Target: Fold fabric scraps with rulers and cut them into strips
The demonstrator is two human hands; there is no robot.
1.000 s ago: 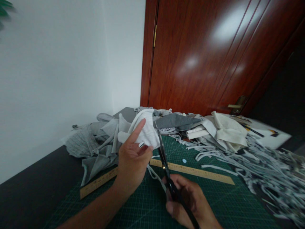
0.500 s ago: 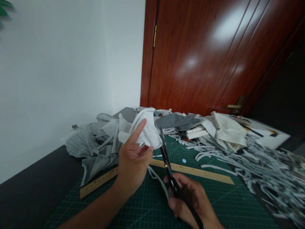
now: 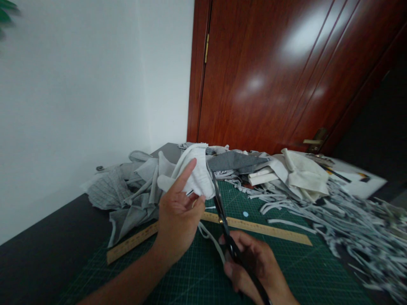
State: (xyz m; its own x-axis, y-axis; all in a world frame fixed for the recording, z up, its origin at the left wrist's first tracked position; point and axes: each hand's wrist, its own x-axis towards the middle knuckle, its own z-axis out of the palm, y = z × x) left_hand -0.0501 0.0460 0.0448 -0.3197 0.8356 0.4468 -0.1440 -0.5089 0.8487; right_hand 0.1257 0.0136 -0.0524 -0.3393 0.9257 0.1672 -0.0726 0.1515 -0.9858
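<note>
My left hand (image 3: pixel 180 212) pinches a piece of white fabric (image 3: pixel 202 171) between thumb and fingers, its index finger stretched along the cloth. The fabric is held up above the cutting mat, its right edge facing the blades. In my right hand (image 3: pixel 254 262) is a pair of black scissors (image 3: pixel 220 212), pointing up and away, with the blades beside the fabric's right edge and looking nearly closed. A thin pale fabric strip (image 3: pixel 211 239) hangs in a loop between the two hands. Where it is attached I cannot tell.
A wooden ruler (image 3: pixel 270 229) lies across the green cutting mat (image 3: pixel 302 267), partly behind my left hand. Grey fabric pieces (image 3: pixel 111 190) are heaped at the left. Cream cloth (image 3: pixel 307 173) and a pile of cut strips (image 3: pixel 352 224) cover the right. A wooden door (image 3: pixel 254 76) stands behind.
The scissors' blades have shifted slightly left, closer to the white fabric's edge, and look more closed. Both hands otherwise stay almost in place.
</note>
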